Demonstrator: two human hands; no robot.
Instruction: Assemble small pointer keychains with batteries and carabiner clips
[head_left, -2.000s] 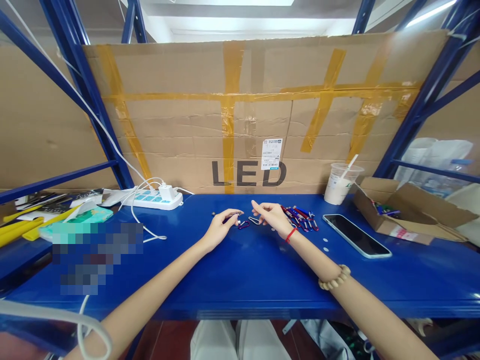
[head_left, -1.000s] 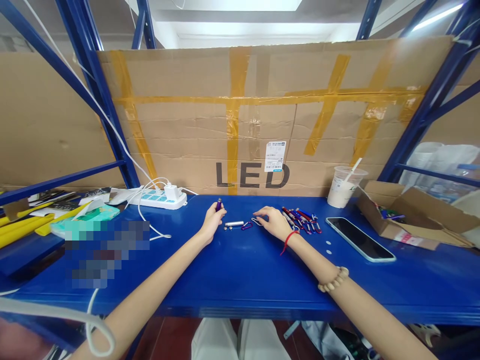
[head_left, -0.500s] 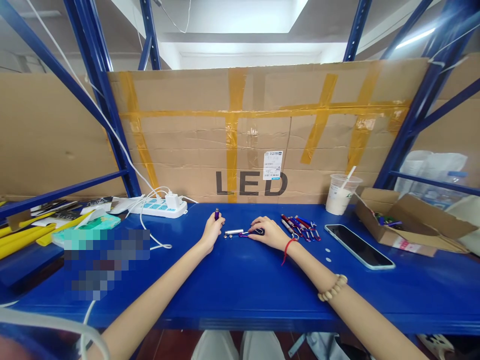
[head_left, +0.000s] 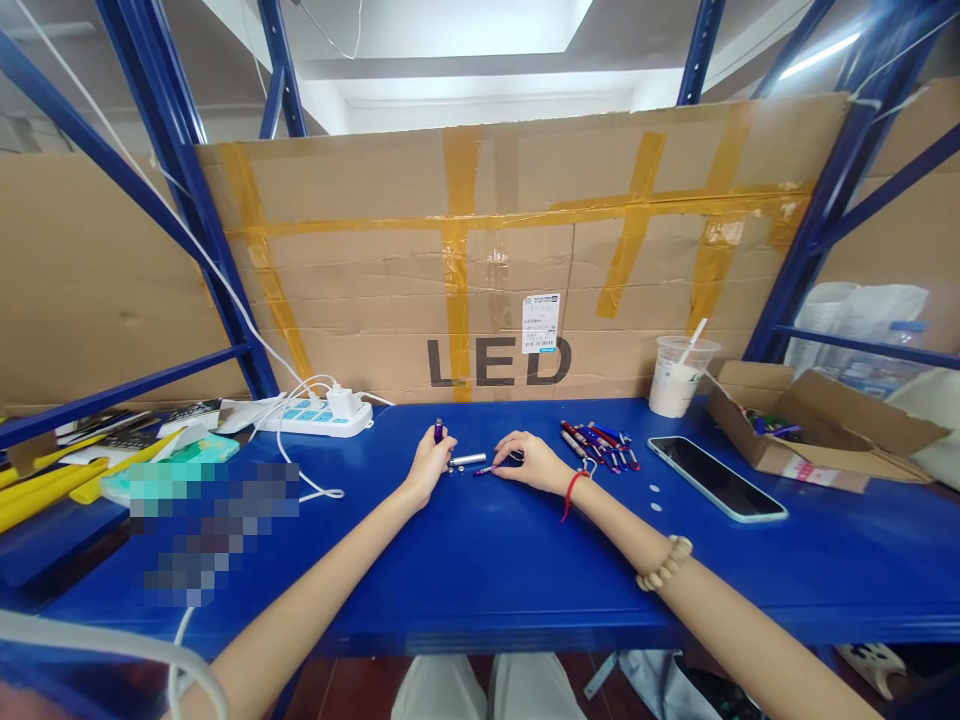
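Note:
My left hand [head_left: 429, 463] rests on the blue shelf top [head_left: 480, 560] and holds a small purple tube [head_left: 439, 431] upright between its fingers. A short silver tube [head_left: 468, 460] lies just to its right on the shelf. My right hand [head_left: 532, 462] lies flat next to it, its fingertips on a small purple carabiner clip [head_left: 484, 469]. A pile of red, blue and purple keychain lights [head_left: 598, 443] sits just right of my right hand.
A phone [head_left: 716, 478] lies face up at the right, beside an open cardboard box [head_left: 814, 430] and a plastic cup with a straw [head_left: 680, 375]. A white power strip [head_left: 319, 413] with cables sits at the back left. A taped cardboard sheet marked LED [head_left: 499, 260] closes the back.
My left hand lifted the purple tube away and stood it upright, leaving the silver tube on the shelf. My right hand came down onto the carabiner clip.

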